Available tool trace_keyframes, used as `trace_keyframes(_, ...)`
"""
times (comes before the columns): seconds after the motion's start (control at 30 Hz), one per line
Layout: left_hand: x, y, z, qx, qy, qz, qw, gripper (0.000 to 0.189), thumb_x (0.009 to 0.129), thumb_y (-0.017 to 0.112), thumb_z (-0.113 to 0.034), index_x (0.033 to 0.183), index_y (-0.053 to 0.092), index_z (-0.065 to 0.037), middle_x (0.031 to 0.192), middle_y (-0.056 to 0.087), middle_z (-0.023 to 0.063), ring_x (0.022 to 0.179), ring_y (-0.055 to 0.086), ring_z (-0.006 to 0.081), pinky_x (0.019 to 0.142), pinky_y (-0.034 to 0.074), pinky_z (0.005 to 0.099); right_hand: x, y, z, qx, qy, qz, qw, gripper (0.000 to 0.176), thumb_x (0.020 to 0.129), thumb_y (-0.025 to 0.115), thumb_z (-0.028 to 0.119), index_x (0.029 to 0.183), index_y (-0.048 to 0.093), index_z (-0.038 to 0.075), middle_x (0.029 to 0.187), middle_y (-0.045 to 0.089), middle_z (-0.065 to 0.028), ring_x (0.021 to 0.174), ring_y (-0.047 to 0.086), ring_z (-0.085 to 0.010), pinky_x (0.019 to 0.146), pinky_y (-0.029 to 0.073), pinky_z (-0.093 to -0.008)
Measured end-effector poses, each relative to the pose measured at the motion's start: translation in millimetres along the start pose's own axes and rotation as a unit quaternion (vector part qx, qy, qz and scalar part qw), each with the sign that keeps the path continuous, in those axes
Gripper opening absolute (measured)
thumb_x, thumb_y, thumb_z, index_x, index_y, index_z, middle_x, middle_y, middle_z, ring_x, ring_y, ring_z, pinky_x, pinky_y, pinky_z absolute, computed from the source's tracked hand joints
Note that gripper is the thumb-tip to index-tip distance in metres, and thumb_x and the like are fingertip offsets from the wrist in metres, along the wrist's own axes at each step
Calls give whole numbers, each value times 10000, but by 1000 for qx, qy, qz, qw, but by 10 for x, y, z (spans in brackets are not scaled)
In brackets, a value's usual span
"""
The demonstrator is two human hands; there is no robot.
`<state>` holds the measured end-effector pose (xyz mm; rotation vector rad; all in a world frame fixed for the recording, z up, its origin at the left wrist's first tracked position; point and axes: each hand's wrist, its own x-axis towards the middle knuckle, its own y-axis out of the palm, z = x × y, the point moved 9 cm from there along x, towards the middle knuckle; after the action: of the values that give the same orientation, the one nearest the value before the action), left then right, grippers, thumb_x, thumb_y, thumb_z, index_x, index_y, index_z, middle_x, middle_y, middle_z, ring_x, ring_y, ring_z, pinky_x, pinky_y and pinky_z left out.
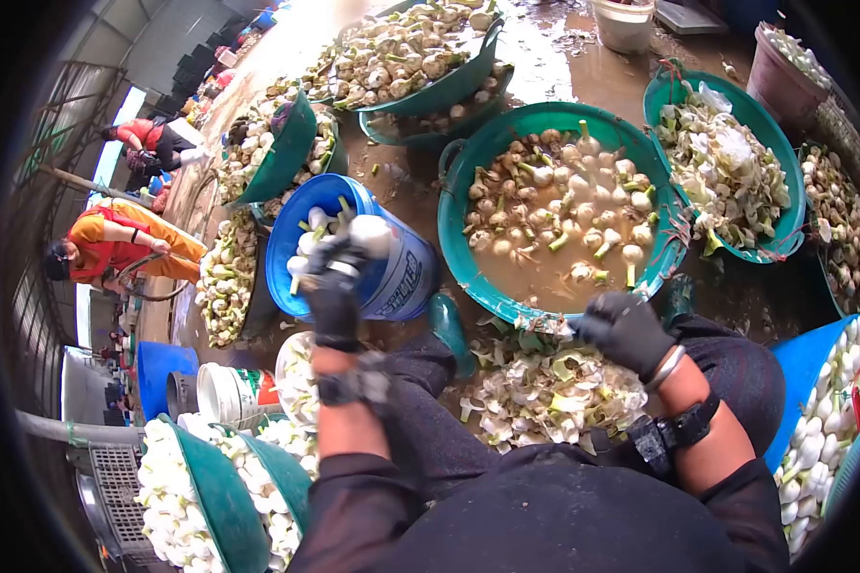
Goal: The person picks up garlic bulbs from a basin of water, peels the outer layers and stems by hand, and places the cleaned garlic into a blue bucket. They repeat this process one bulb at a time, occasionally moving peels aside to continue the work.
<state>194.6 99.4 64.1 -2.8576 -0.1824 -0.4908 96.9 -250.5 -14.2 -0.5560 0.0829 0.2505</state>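
My left hand (336, 277), in a black glove and smeared by motion, is above the blue bucket (406, 272). A peeled white garlic bulb (371, 236) is at its fingers, which look closed on it. Other pale bulbs (317, 229) lie inside the bucket. My right hand (626, 332), also black-gloved, is closed near the front rim of a green tub (456, 253). What it grips is hard to make out; a small bluish tip shows beside the fingers. Muddy water and unpeeled garlic bulbs (545, 181) fill that tub. Below my hands, between my legs, lies a heap of garlic peelings (554, 396).
Another green tub (784, 181) at the right holds peelings. Tubs heaped with garlic (401, 72) stand at the back and left. White bulbs fill green baskets (225, 497) at lower left and a blue container (803, 363) at right. Two people (115, 239) are farther off at left.
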Motion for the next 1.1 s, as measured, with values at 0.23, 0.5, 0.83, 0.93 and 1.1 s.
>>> trace_keyframes(0.23,47,864,175,222,47,181,957,182,868,532,-70,1015,614,-1,922,636,57,838,576,127,774,457,264,-297,-1176,-189,242,28,-402,883,69,756,556,28,824,543,36,576,495,15,503,456,-44,473,379,-219)
trace_keyframes(0.5,-1274,3711,1567,265,-1,491,830,328,787,560,-154,1109,597,-105,1119,579,140,1038,542,304,910,414,376,-333,-1166,-239,184,-13,-392,901,473,727,562,-4,1194,496,-21,926,622,-122,837,598,-168,737,481,-284)
trace_keyframes(0.83,-1245,3588,2304,243,-250,454,820,333,715,668,-201,1036,630,-120,1032,623,106,966,587,247,834,458,344,-273,-1148,-480,333,69,-341,876,246,792,589,29,1024,558,-47,922,623,-95,814,589,-121,723,480,-255)
trace_keyframes(0.93,-1176,3170,1848,-37,-258,381,887,274,832,558,-73,1102,549,-23,958,613,62,898,581,140,744,486,292,-197,-921,-516,380,113,-260,880,302,778,619,87,1042,552,-42,918,617,-100,845,579,-136,760,470,-281)
trace_keyframes(1.1,-1277,2919,1106,-485,-435,243,719,352,886,479,-99,1228,436,-24,1028,578,69,936,576,151,808,484,279,26,-459,-520,153,77,-176,969,654,730,705,132,1294,391,30,1118,548,-145,1049,517,-199,864,445,-332)
